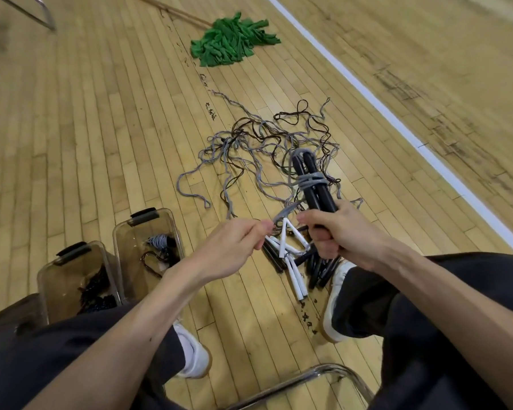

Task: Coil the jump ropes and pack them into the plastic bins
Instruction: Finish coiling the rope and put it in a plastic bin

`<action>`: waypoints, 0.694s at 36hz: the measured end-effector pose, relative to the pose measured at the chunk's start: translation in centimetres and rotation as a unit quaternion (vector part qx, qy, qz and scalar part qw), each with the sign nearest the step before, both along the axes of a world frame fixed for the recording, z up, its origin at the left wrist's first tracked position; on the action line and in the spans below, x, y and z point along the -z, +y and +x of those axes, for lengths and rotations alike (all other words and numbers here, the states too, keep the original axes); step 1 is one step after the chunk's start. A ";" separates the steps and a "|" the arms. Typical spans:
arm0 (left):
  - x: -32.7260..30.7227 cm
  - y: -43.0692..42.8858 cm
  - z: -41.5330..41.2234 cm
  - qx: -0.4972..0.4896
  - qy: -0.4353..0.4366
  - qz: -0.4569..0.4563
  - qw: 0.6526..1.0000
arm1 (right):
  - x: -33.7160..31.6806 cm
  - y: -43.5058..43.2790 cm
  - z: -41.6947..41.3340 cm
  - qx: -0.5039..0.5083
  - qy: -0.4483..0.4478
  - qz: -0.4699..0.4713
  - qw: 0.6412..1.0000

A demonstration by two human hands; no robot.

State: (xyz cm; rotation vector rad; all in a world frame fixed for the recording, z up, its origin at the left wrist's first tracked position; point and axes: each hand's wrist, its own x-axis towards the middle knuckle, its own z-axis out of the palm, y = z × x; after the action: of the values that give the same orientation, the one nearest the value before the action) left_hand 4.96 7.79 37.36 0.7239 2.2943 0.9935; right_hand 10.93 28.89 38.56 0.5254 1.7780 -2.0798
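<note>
My right hand point(342, 232) grips two black jump rope handles point(310, 180) held upright, with grey rope wound around them in a band near the middle. My left hand point(237, 245) pinches the loose end of that grey rope point(285, 213), pulled taut to the left. A tangle of grey and dark ropes point(267, 149) lies on the wooden floor beyond my hands. Below my hands lie several loose white handles point(290, 261) and black handles point(320, 270). Two clear plastic bins point(148, 223) point(71, 258) stand at the left, each holding coiled ropes.
A green mop head point(231, 39) with a wooden stick lies further away on the floor. A white court line point(397, 116) runs diagonally at the right. My legs and white shoes point(335, 303) frame the handles. A metal chair frame point(317, 377) shows at the bottom.
</note>
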 end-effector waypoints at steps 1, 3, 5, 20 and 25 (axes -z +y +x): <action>-0.1 -0.2 -0.1 -0.002 0.014 -0.007 1.000 | 0.2 0.1 0.0 0.004 -0.005 0.004 1.000; -0.4 -0.4 -0.3 -0.006 0.049 -0.028 0.998 | 0.8 0.2 -0.1 0.007 -0.017 0.020 1.000; -0.7 -0.5 -0.3 -0.008 0.083 -0.045 0.995 | 1.4 0.2 -0.1 0.012 -0.030 0.041 0.999; -2.7 -0.9 1.3 0.163 0.310 -0.218 0.911 | 4.0 -1.3 0.2 -0.088 -0.086 0.134 0.983; -2.9 -1.1 1.8 0.208 0.297 -0.204 0.909 | 4.5 -1.8 0.8 -0.217 -0.183 0.118 0.951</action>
State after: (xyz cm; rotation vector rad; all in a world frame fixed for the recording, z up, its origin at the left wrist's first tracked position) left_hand 6.78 6.65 40.27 1.3902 2.5439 0.0773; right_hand 11.69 27.09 34.09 0.4903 1.7344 -1.3838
